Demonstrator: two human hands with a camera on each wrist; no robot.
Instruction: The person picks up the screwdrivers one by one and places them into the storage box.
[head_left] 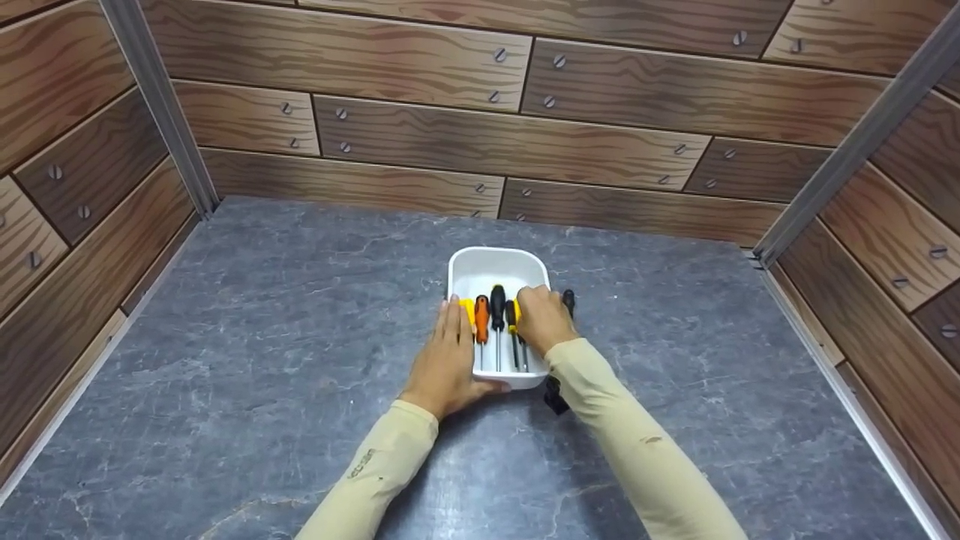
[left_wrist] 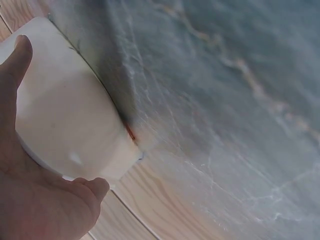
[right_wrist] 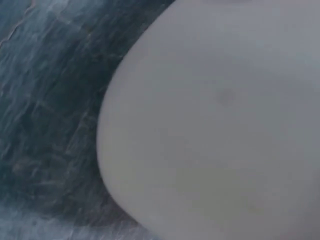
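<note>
A white tray point(head_left: 499, 259) stands on the table with several screwdrivers side by side in it. Among them are an orange-handled screwdriver point(head_left: 481, 319), a black-handled screwdriver point(head_left: 497, 306) and a black-and-yellow one point(head_left: 512, 316). My left hand point(head_left: 442, 364) rests along the tray's left wall with straight fingers, its thumb against the near wall; it partly covers a yellow handle point(head_left: 468, 307). Over the tray's right side, my right hand point(head_left: 544, 319) has curled fingers and grips a yellow-handled screwdriver point(head_left: 517, 306), mostly hidden. The right wrist view shows only the tray's white outside point(right_wrist: 210, 125).
Just right of my right hand a black object point(head_left: 568, 301) shows, partly hidden. Another black item point(head_left: 555, 396) sits below the right wrist. The grey marbled table point(head_left: 262, 337) is enclosed by wood-patterned walls point(head_left: 420, 67) with metal corner posts point(head_left: 825, 169).
</note>
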